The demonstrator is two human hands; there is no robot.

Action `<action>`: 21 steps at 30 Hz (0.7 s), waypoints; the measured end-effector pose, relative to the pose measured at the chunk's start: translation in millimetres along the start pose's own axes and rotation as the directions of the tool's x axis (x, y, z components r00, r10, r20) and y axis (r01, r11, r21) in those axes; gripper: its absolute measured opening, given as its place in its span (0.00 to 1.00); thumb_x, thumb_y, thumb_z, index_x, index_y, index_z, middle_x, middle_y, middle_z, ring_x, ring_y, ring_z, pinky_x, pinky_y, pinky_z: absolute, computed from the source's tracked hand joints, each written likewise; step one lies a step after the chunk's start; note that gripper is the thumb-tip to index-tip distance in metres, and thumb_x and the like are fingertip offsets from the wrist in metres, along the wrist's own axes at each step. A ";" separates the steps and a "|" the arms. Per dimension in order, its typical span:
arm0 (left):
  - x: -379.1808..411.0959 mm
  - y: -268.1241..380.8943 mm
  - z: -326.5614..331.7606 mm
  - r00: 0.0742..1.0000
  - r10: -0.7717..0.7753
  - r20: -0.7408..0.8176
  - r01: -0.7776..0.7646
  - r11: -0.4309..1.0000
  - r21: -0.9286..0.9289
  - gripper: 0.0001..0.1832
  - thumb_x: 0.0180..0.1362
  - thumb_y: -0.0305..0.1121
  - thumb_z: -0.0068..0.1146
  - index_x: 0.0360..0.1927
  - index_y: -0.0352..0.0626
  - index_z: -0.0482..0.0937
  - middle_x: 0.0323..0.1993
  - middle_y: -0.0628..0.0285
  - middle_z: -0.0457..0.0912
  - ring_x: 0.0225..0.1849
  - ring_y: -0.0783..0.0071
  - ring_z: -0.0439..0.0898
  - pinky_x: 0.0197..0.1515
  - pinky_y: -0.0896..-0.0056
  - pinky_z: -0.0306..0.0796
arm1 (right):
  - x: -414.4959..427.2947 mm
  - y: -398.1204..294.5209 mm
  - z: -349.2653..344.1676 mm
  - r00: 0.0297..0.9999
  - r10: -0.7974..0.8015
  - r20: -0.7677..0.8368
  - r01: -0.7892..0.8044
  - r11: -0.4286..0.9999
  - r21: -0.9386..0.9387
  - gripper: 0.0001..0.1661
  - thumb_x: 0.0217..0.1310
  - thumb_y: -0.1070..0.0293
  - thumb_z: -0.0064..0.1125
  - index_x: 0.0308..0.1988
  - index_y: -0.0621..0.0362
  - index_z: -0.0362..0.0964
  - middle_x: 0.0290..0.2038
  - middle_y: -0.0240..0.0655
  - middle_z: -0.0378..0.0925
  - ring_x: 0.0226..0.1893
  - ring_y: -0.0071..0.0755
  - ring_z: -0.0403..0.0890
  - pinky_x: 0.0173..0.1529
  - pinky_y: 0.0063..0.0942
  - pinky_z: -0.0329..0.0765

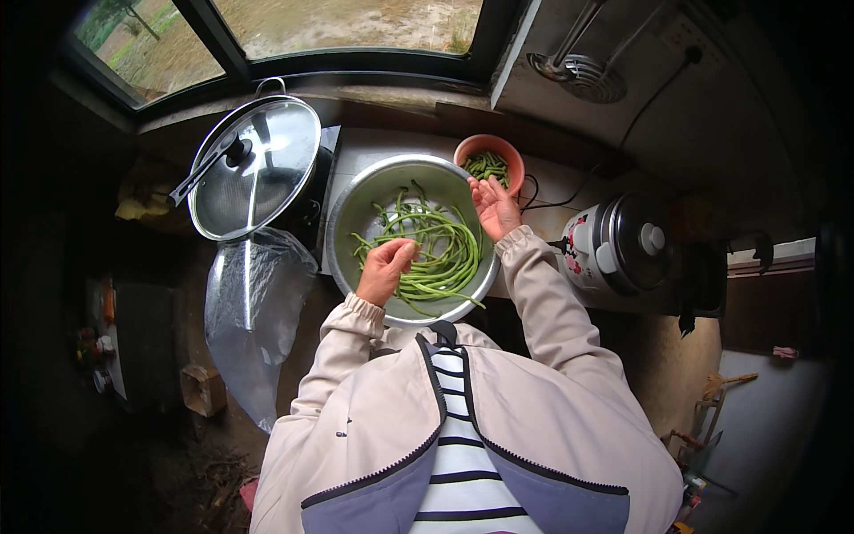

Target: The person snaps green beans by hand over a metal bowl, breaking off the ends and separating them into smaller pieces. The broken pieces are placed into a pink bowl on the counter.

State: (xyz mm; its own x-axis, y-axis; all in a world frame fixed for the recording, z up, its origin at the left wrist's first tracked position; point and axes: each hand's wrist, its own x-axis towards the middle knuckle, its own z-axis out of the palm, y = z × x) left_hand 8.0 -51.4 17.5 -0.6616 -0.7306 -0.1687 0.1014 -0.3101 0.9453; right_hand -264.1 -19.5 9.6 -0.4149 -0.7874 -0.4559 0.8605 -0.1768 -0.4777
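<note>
A large metal basin (342,267) stands on the counter before me, with long green beans (434,287) lying in a loose tangle inside it. Over the basin's left half is my left hand (385,268), its thumb and forefinger pinched on a small green piece of bean (417,245). My right hand (495,208) is at the basin's upper right rim, palm turned up and fingers apart, with nothing seen in it. Just beyond its fingertips stands an orange plastic bowl (512,155) holding short pieces of green bean (484,163).
At the left, a wok with a glass lid (277,140) sits on a stove, a clear plastic bag (250,320) hanging below. A rice cooker (617,243) stands right of my right forearm. Cooking utensils (587,77) hang on the wall; a cord (650,100) runs down from a socket.
</note>
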 end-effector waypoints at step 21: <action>-3.1 -3.7 2.2 0.988 -0.067 -0.139 0.026 0.961 -0.276 0.11 0.68 0.37 0.53 0.40 0.39 0.80 0.31 0.69 0.78 0.29 0.84 0.73 0.31 0.80 0.68 | -101.8 83.3 53.5 0.804 -0.200 0.560 0.587 0.114 -0.802 0.07 0.58 0.70 0.62 0.33 0.64 0.78 0.28 0.36 0.79 0.27 0.26 0.81 0.32 0.24 0.77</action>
State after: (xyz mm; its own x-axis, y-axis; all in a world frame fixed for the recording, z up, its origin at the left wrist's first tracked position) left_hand 8.0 -46.7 15.2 -0.5571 -0.7857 -0.2690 0.2853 -0.4852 0.8265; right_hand -134.4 14.3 56.5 -0.3405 -0.9283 0.1495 -0.3823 -0.0086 -0.9240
